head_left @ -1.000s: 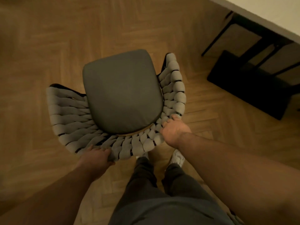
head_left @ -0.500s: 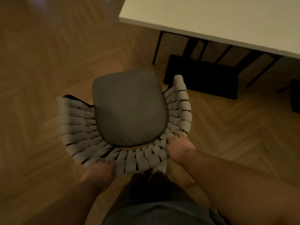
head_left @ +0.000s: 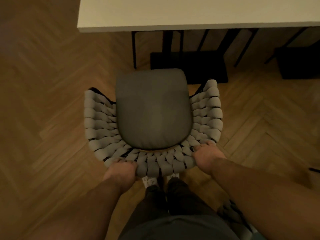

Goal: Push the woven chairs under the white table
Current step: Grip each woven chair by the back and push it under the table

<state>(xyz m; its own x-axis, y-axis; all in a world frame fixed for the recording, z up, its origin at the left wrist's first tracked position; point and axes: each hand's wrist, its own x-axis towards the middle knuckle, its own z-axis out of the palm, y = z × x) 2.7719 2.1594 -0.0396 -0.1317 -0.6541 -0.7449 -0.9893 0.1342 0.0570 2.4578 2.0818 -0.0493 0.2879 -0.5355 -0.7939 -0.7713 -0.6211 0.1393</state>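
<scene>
A woven chair [head_left: 152, 116] with a grey seat cushion and a pale woven backrest stands on the floor in front of me, its seat facing the white table [head_left: 199, 13] at the top. My left hand [head_left: 121, 170] grips the backrest rim at its lower left. My right hand [head_left: 207, 155] grips the rim at its lower right. The seat's front edge sits just short of the table's near edge.
Black table legs [head_left: 134, 49] and a black base plate [head_left: 206, 64] stand under the table just beyond the seat. A second dark base [head_left: 297, 63] lies to the right. Part of another woven chair [head_left: 232, 215] shows at the lower right. The floor is herringbone wood.
The chair has turned to face the table squarely and moved closer to it. Both hands keep their grip on the backrest.
</scene>
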